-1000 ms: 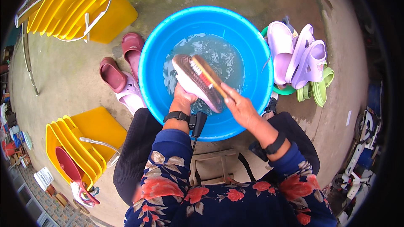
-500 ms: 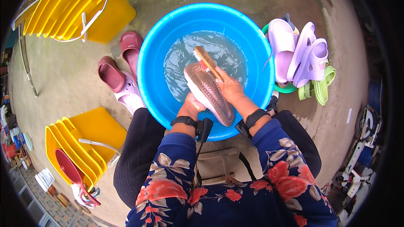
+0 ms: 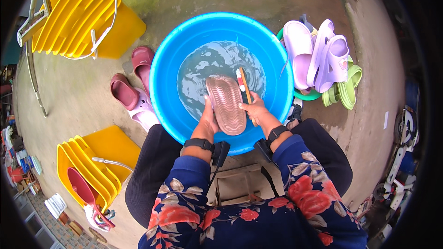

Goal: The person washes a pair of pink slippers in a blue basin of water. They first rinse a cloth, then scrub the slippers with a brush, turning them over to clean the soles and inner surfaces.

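Note:
A slipper (image 3: 227,105) is held over a blue basin (image 3: 161,60) of cloudy water, its brownish-pink, wavy-grooved sole turned up. My left hand (image 3: 210,118) grips the slipper along its left edge; part of the fingers is hidden beneath it. My right hand (image 3: 258,111) is closed round the wooden handle of a scrubbing brush (image 3: 244,84). The brush stands nearly upright at the slipper's right side, with its white and red bristles facing left. My right thumb reaches to the edge of the sole.
Right of the basin, lilac slippers (image 3: 296,53) and green clogs (image 3: 350,85) are piled around a green basin (image 3: 310,96). Dark red clogs (image 3: 124,91) and a pale pink clog (image 3: 144,110) lie left. Stacked yellow buckets (image 3: 127,27) and more yellow buckets (image 3: 110,150) with a red ladle (image 3: 83,186) stand farther left.
The brush has come off the sole to its right side and turned more upright. The slipper has swung to a straighter angle. The whole view has shifted slightly.

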Demonstrator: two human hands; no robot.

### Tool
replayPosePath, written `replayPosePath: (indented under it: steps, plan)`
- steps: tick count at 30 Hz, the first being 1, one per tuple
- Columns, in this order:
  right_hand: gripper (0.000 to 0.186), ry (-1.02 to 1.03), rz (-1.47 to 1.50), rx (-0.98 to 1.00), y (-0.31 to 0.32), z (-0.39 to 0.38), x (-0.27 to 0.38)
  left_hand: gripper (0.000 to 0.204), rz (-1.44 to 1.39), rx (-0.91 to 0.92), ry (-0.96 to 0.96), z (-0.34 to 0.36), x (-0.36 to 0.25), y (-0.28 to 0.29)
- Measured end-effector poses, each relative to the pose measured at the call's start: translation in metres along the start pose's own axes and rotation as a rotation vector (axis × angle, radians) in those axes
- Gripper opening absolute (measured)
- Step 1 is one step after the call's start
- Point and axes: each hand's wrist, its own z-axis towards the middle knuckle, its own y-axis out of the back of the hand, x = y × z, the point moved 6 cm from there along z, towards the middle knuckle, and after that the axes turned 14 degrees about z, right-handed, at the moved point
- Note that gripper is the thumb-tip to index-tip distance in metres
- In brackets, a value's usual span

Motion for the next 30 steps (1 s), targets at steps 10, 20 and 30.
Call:
replayPosePath:
  steps: [10, 20, 30]
  plan:
    - [0.041, 0.47, -0.732, 0.01, -0.011, -0.048, 0.035, 0.033, 0.427, -0.445, -0.264, 0.017, 0.027, 0.06]
    - [0.04, 0.572, -1.174, 0.169, -0.085, -0.04, 0.05, 0.039, 0.496, -0.495, -0.232, 0.045, 0.048, 0.097]
    - [0.046, 0.428, -1.331, 0.242, -0.08, -0.044, 0.04, 0.037, 0.679, -0.657, -0.114, 0.034, 0.043, 0.099]
